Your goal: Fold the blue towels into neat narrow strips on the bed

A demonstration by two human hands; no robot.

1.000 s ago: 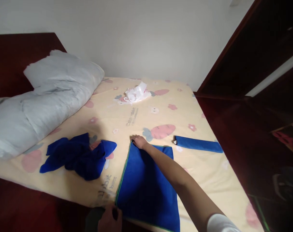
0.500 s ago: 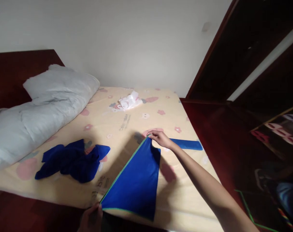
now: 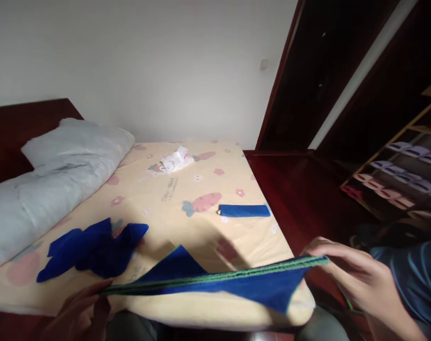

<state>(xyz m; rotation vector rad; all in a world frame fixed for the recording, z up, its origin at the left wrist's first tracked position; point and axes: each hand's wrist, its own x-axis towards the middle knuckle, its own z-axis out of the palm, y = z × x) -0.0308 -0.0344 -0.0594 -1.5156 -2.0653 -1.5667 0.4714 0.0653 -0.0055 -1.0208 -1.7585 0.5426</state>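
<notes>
A blue cloth (image 3: 258, 286) with green stitched edging is stretched between my two hands over the bed's near edge. My left hand (image 3: 82, 305) pinches one end of the green edge at the lower left. On the right, my right hand (image 3: 354, 270) pinches the other end. One pointed part of the cloth rises behind the edge and another hangs down in front. A crumpled dark blue cloth (image 3: 98, 248) lies on the bed to the left. Farther back at the right, a flat folded blue strip (image 3: 244, 210) rests near the bed's side.
The bed (image 3: 158, 208) has a cream sheet with carrot and flower prints. A white plastic bag (image 3: 177, 159) lies toward the wall, and a grey quilt (image 3: 59, 175) is heaped at the left. A rack of slippers (image 3: 407, 177) stands at the right.
My right hand has come back toward me and to the right, pulling the cloth's green edge from a slant to nearly level. My left hand has shifted left, still gripping. The view has turned slightly right.
</notes>
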